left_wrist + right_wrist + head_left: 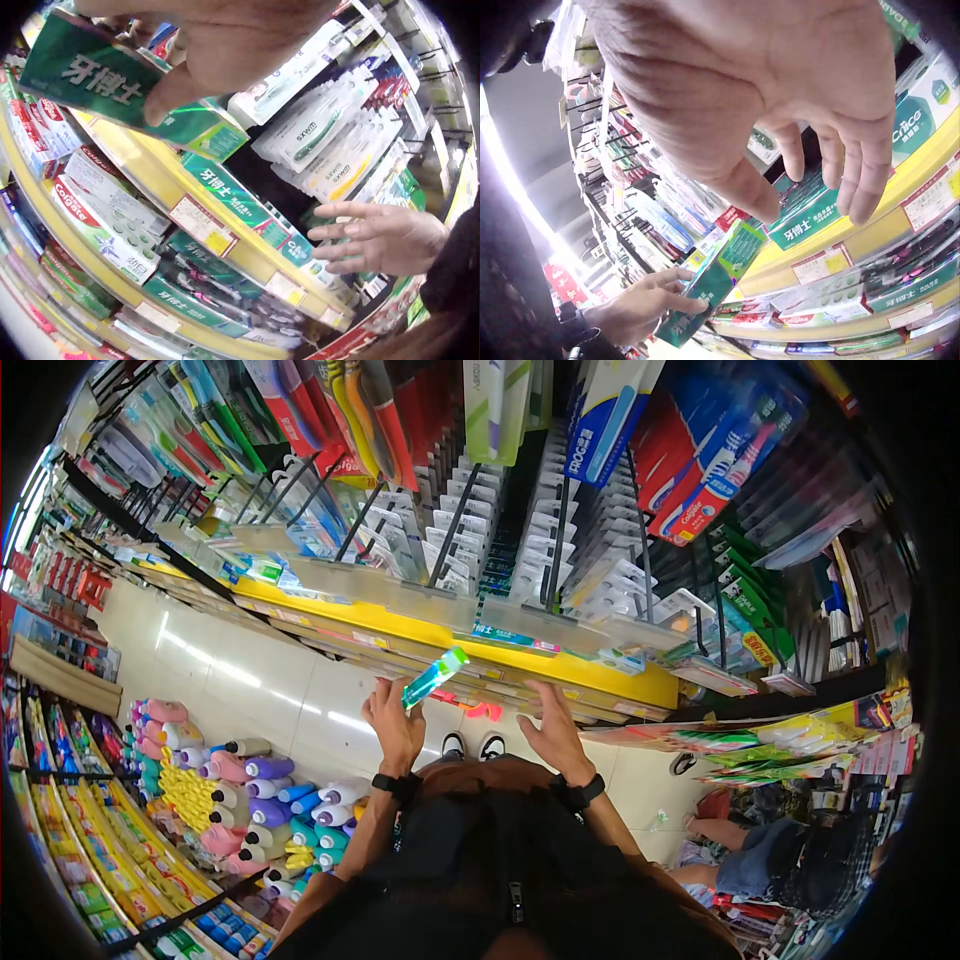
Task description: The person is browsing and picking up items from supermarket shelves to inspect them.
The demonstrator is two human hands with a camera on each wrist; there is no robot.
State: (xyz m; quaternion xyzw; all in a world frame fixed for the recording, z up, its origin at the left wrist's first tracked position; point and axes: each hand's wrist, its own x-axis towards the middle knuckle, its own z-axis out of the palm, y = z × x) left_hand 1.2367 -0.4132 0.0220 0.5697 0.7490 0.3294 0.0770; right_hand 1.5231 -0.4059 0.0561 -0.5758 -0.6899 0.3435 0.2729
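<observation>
My left hand grips a green toothpaste box in front of the yellow-edged shelf. In the left wrist view the thumb presses along the side of this box, which has white lettering and a light green end. My right hand is held out near the shelf edge, fingers spread and nothing in them. In the right wrist view that hand overlaps a similar green toothpaste box lying on the shelf. The held box is tilted, its light green end toward the shelf.
A yellow shelf edge runs across in front of me, with hanging toothbrush packs above. Colgate boxes lie on a lower shelf. Bottles stand on the left, behind me. Another person is at the right.
</observation>
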